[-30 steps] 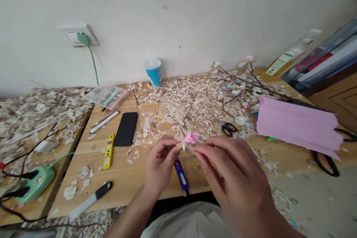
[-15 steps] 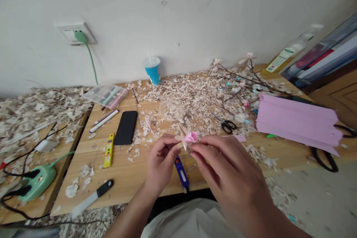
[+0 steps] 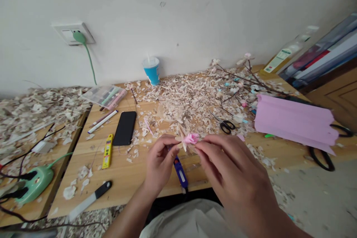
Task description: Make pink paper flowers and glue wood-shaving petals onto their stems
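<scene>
Between my hands, above the front of the table, is a small flower [image 3: 191, 138] with a pink centre and pale, dry-looking outer petals. My left hand [image 3: 161, 160] pinches it from the left by a pale petal or its base. The fingertips of my right hand [image 3: 232, 167] are closed together at its right edge, at the pink petals. Just below the hands a blue-purple glue gun [image 3: 180, 172] lies on the wood, its upper end partly hidden by my left fingers. Black-handled scissors [image 3: 225, 124] rest behind my right hand.
Dry petals [image 3: 189, 95] cover the table's back. A phone [image 3: 125, 128], a yellow box [image 3: 107, 151], markers [image 3: 102, 122] and a black-handled blade [image 3: 90, 200] lie left. Pink paper [image 3: 295, 121] and twigs [image 3: 259, 81] lie right. A blue cup [image 3: 152, 71] stands by the wall.
My right fingertips have shifted slightly up and right along the flower's edge, showing more of the pink petals. My left hand keeps its pinch. The whole view has shifted slightly.
</scene>
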`<state>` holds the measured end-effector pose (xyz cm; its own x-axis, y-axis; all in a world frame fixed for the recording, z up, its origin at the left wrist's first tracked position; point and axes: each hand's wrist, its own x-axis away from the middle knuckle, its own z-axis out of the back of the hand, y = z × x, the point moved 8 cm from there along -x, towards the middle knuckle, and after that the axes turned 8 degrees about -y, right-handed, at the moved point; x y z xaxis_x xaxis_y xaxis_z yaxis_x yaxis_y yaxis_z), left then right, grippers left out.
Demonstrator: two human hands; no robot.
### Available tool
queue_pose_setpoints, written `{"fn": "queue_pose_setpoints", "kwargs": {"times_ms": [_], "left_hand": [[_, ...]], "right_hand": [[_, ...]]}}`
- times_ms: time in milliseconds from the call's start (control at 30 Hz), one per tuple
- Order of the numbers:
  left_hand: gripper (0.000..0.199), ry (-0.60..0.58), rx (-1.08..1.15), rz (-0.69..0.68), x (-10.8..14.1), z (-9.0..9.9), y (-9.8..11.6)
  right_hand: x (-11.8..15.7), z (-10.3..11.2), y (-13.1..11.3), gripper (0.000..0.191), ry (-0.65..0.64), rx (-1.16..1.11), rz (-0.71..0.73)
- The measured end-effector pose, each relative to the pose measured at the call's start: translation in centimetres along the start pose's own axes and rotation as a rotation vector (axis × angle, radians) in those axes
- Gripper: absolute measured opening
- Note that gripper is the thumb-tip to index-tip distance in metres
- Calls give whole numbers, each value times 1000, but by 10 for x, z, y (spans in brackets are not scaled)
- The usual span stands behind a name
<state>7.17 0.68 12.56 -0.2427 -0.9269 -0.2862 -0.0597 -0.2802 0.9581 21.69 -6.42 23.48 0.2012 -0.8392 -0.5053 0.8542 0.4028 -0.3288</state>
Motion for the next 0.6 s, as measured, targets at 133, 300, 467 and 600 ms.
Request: {"fn": "queue_pose_setpoints", "kwargs": {"times_ms": [133,300,467,600], "left_hand": [[15,16,20,38,-2,-1,2],[23,38,39,67,-2,-1,2],[22,42,8,57,-1,-2,1],[23,37,28,71,-2,-6,0]], "right_hand": [[2,-7,0,20,-52,-23,-16],[2,-7,-1,22,-21,-30,-9],[2,-3,0,21,-7,-21,-7],[1,-3,-1,20,-4,-40,-13]]}}
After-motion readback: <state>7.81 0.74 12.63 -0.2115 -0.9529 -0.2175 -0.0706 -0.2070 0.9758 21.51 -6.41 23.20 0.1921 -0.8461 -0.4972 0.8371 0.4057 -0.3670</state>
